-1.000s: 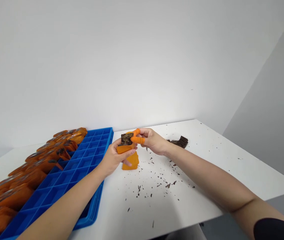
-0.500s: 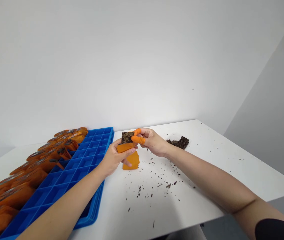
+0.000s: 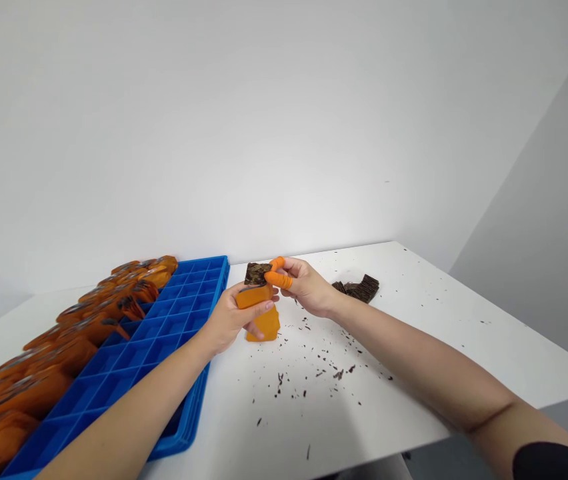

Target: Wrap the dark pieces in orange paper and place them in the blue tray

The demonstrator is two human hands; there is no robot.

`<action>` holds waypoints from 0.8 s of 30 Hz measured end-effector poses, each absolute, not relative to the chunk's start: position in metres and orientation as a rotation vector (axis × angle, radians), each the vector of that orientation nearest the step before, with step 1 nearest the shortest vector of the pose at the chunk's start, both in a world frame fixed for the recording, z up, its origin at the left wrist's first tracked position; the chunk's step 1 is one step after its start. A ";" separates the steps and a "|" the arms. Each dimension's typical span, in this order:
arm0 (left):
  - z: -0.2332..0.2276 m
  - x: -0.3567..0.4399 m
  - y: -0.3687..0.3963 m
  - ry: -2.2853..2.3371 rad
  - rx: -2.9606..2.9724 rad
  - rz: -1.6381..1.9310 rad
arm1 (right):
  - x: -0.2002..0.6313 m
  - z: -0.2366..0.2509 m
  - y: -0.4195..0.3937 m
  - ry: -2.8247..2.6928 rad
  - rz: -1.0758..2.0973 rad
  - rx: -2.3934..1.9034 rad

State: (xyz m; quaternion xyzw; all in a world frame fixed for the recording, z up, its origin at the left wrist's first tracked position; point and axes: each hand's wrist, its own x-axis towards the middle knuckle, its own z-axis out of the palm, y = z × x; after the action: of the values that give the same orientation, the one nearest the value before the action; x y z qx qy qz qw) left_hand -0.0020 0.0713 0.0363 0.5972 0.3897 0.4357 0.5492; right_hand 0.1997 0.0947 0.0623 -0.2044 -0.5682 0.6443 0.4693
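My left hand (image 3: pixel 231 319) grips a small orange pouch (image 3: pixel 263 313) upright above the white table (image 3: pixel 414 347). My right hand (image 3: pixel 305 285), with orange finger cots on thumb and forefinger, pinches a dark brown square block (image 3: pixel 255 273) that sits in the pouch's open top. Both hands meet just right of the blue grid tray (image 3: pixel 164 320).
Filled orange pouches (image 3: pixel 64 340) stand in the blue tray's left compartments. A small stack of dark brown blocks (image 3: pixel 359 287) lies on the table behind my right wrist. Dark crumbs (image 3: pixel 314 373) are scattered over the table in front of my hands.
Almost nothing differs. Both hands stay together on the pouch and block, which have shifted very slightly right and down in the picture.
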 end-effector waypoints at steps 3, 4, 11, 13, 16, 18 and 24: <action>0.037 -0.001 0.070 0.927 1.426 1.008 | 0.199 0.062 0.093 -1.387 1.598 -0.469; 0.038 -0.001 0.070 0.926 1.426 1.006 | 0.199 0.061 0.093 -1.388 1.603 -0.459; 0.038 -0.001 0.070 0.927 1.415 1.001 | 0.197 0.056 0.094 -1.388 1.613 -0.444; 0.037 -0.002 0.070 0.930 1.418 0.998 | 0.197 0.054 0.096 -1.388 1.614 -0.437; 0.037 -0.002 0.070 0.941 1.432 0.989 | 0.198 0.052 0.099 -1.377 1.619 -0.435; 0.037 -0.002 0.069 0.945 1.441 0.986 | 0.199 0.050 0.102 -1.366 1.629 -0.432; 0.037 -0.002 0.069 0.954 1.447 0.987 | 0.199 0.046 0.105 -1.351 1.658 -0.421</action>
State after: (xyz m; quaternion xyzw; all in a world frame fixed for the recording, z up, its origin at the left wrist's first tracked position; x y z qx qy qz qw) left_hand -0.0017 0.0689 0.0373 0.6095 0.4018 0.4158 0.5424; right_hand 0.1993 0.1054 0.0455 -0.1712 -0.5494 0.6745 0.4625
